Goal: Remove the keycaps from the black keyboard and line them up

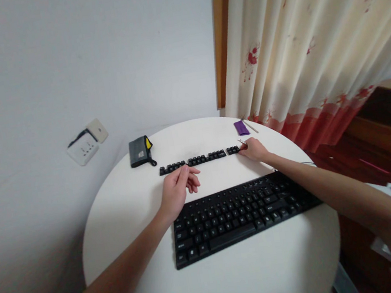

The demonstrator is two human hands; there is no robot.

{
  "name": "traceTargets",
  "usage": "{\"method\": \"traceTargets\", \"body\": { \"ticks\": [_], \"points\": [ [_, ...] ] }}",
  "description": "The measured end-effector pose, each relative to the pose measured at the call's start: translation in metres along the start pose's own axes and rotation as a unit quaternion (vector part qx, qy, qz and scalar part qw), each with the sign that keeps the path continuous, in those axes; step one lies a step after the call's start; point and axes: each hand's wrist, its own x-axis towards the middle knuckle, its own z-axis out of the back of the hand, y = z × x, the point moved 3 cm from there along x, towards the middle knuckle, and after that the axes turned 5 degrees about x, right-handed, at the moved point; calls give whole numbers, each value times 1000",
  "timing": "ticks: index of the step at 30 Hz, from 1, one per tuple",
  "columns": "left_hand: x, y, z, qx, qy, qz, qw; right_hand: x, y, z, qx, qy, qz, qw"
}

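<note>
A black keyboard [225, 225] lies on the white round table, its top row of key places bare. Beyond it, black keycaps [197, 160] stand in a row of small groups. My left hand [179, 188] hovers between this row and the keyboard, palm turned inward, with loosely bent fingers apart and nothing visible in them. At the row's right end, my right hand [253, 150] has its fingers pinched round a small thin tool [242, 142] with a metallic tip. That hand is beside the rightmost keycaps [233, 150]; its fingertips are partly hidden.
A dark grey zip pouch [138, 151] with yellow inside sits at the table's [125, 215] back left. At the back right lie a purple cloth piece [241, 128] and a slim stick [251, 126]. The wall with sockets [83, 148] and a curtain [277, 56] stand behind.
</note>
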Motion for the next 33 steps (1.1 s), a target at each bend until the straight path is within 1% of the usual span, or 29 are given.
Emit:
{"method": "traceTargets", "body": {
  "ticks": [6, 9, 12, 16, 17, 20, 22, 24, 27, 29, 31, 33],
  "points": [
    [0, 1, 1, 1, 5, 1, 1000, -1, 0, -1, 13, -10, 2, 1000],
    [0, 1, 1, 0, 4, 0, 1000, -5, 4, 6, 26, -25, 6, 999],
    [0, 1, 2, -1, 0, 0, 1000, -9, 11, 25, 43, -60, 18, 997],
    [0, 0, 2, -2, -5, -2, 1000, -21, 16, 59, 84, -110, 38, 990],
    [0, 0, 2, -1, -5, -3, 1000, -25, 16, 68, 111, -119, 46, 986],
    [0, -2, 1, 0, -3, -3, 1000, -46, 12, 92, 251, -146, 71, 954],
    [0, -2, 1, 2, -4, -4, 1000, -66, 10, 107, 294, -164, 93, 937],
    [0, -2, 1, 2, -6, -4, 1000, -89, 11, 122, 295, -192, 116, 929],
    [0, -1, 1, 2, -5, -4, 1000, -123, 16, 141, 272, -241, 103, 926],
    [1, 0, 1, 3, -6, -4, 1000, -139, 19, 149, 271, -262, 100, 921],
    [1, -1, 1, 5, -10, -4, 1000, -149, 18, 150, 271, -263, 92, 921],
    [1, -2, 1, 6, -14, -4, 1000, -151, 12, 145, 268, -239, 77, 930]
  ]
}}
